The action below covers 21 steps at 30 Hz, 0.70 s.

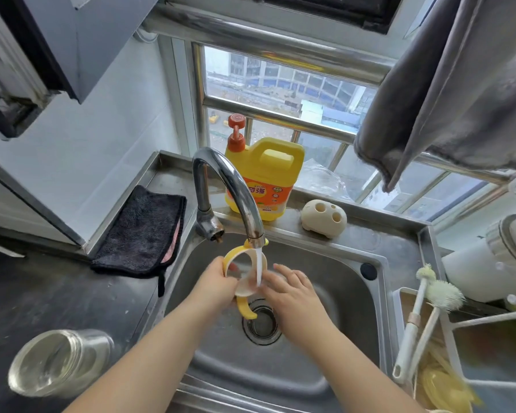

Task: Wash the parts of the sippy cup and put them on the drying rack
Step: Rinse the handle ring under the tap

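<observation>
Over the sink (pixel 334 263), left hand (pixel 218 286) has its grip curled round the yellow handle ring (pixel 241 254) of the sippy cup, under the faucet (pixel 236 186) stream. Right hand (pixel 292 290): fingers straight, touching the ring. Clear cup body (pixel 58 362) lies on the tabletop (pixel 27 296), left.

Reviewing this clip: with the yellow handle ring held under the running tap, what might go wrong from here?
Possible risks:
1. The left hand grips the wet yellow handle ring directly above the open drain; a slip could drop it there.
2. Water from the tap hits the ring and the right hand, so it may splash over the sink rim.
3. The clear cup body lies on its side on the dark counter and might roll.
</observation>
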### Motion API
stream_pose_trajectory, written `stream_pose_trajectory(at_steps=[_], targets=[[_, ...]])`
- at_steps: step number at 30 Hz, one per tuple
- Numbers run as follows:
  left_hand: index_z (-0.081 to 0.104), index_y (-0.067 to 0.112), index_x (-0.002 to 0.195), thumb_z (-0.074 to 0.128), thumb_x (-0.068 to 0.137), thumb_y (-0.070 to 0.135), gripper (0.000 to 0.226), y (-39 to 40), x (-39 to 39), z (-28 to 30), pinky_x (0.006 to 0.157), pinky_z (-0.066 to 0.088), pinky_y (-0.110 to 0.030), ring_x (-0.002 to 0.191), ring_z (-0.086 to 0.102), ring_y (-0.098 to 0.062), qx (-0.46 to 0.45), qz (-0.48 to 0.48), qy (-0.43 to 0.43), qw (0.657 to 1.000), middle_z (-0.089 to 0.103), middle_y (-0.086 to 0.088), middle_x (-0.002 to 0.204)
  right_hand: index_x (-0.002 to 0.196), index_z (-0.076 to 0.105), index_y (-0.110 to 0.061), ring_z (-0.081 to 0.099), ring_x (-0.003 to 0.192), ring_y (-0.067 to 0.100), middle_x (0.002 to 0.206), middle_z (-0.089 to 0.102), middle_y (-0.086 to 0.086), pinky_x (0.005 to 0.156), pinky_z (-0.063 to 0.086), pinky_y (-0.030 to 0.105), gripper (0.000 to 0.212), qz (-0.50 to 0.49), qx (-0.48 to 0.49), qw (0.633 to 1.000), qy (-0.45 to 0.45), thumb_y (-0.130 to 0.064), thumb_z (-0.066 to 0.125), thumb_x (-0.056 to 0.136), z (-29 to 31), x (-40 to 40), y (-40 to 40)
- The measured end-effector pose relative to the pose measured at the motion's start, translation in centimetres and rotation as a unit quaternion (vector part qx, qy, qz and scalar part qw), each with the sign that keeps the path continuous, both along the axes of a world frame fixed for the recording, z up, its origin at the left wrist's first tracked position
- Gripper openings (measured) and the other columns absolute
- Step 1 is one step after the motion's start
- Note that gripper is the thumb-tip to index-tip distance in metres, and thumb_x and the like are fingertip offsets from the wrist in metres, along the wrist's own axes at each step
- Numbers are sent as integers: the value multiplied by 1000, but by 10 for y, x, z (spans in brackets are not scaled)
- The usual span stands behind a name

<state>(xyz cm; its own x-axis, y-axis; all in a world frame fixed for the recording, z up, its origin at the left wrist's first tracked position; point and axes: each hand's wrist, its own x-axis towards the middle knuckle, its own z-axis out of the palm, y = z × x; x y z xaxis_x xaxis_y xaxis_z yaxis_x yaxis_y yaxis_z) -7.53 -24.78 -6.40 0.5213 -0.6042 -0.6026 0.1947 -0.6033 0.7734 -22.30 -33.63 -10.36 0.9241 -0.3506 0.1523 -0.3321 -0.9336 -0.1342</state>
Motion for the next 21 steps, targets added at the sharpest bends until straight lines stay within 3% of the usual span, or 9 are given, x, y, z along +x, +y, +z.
stream_pose_trajectory(at_steps=[2,3,5,7,9,11,15,18,21], targets=[[49,18,93,44,85,-2,22,-4,3,2,83,52,-51,92,61,-33,-3,-27,-24,999,60,-15,96,102,64,-16,57,104,14,114,60,-3,89,46,22,38,-56,146,982,-110,-12,43,70,6,7,8],[49,16,94,43,85,-1,21,-4,4,4,80,52,-48,88,59,-29,-6,-41,-43,998,59,-13,93,99,63,-11,52,100,6,112,56,-1,88,44,19,31,-117,225,955,-157,-11,42,76,8,11,12],[50,15,97,44,83,-2,23,-3,4,6,68,47,-36,79,54,-19,-8,-73,-88,993,56,-5,85,98,53,-15,51,90,2,106,45,-5,78,47,19,15,-232,329,894,-199,-15,58,85,19,17,16],[52,17,99,45,78,-6,32,-1,2,6,63,43,-28,77,54,-14,-12,-99,-108,989,57,-2,85,105,47,-23,57,82,1,99,49,-11,66,48,14,29,-276,400,860,-155,-19,68,84,24,21,13],[53,21,102,50,74,-8,41,0,0,6,63,44,-23,81,56,-14,-17,-111,-118,987,61,-2,88,104,55,-26,62,75,9,88,60,-11,61,49,15,24,-284,478,825,-100,-15,65,85,28,25,10],[52,25,105,55,73,-5,45,-1,-4,6,56,41,-16,75,55,-10,-13,-94,-134,986,60,2,84,92,58,-23,60,69,14,82,63,-2,60,51,20,13,-317,510,792,-109,-10,59,87,30,27,9],[55,13,98,61,80,5,21,-1,-17,4,51,36,-19,67,50,-7,-10,13,-133,991,57,1,79,86,61,-5,64,67,17,92,62,14,53,52,15,17,-375,515,764,-103,-14,50,96,30,37,14],[61,9,96,68,75,12,22,0,-15,7,59,53,-29,74,61,-19,-43,47,-49,997,64,-10,90,92,63,-6,69,66,25,95,66,19,60,59,33,26,-420,597,672,-125,-21,43,98,20,45,21],[60,14,113,63,86,24,29,4,-5,12,79,54,-39,86,69,-23,-140,80,178,971,69,-11,102,94,62,0,58,48,11,69,64,10,45,47,18,26,-427,682,563,-190,-9,38,99,20,45,17]])
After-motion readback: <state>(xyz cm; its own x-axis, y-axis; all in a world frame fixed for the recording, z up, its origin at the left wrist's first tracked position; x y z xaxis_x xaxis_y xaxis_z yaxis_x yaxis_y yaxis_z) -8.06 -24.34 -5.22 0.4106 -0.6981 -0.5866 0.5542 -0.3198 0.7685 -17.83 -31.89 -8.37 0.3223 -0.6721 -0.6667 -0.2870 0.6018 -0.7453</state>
